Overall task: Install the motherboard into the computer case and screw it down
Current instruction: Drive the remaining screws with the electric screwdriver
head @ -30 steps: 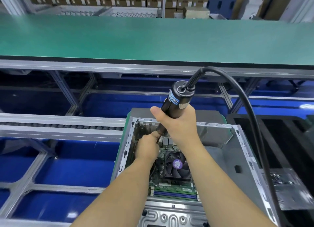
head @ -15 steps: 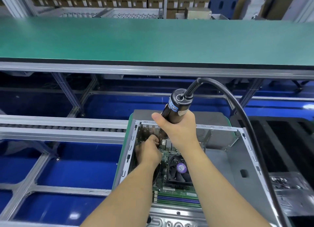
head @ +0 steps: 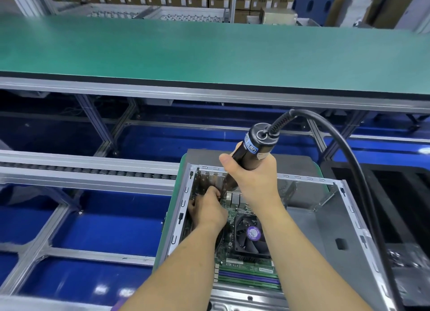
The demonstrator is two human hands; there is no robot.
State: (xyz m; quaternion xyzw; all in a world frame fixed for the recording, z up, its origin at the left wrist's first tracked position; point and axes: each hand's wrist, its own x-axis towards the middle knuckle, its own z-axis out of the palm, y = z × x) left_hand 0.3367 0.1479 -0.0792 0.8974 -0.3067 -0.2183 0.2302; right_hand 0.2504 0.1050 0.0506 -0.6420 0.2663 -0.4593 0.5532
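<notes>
Open computer case (head: 325, 220) lies on its side on a green mat (head: 169, 217), near edge of frame. Motherboard (head: 246, 267) sits flat inside the case, on its left half; CPU cooler fan (head: 252, 234) with purple centre label on top of the board, green and purple memory modules (head: 249, 278) at the near end.

Right hand (head: 251, 178) grips the black barrel of an electric screwdriver (head: 253, 149), fingers wrapped round it, thumb along the left side. Tool is tilted, top end leaning right and away; lower end goes down into the far-left part of the case. Bit tip hidden behind the hands. Black cable (head: 363, 171) arcs from the tool's top to the right and down past the case.

Left hand (head: 207, 208) is inside the case at the far-left corner of the board, fingers curled at the screwdriver's lower end; whether they pinch anything, cannot tell.

Green conveyor belt (head: 209, 54) runs across behind.
</notes>
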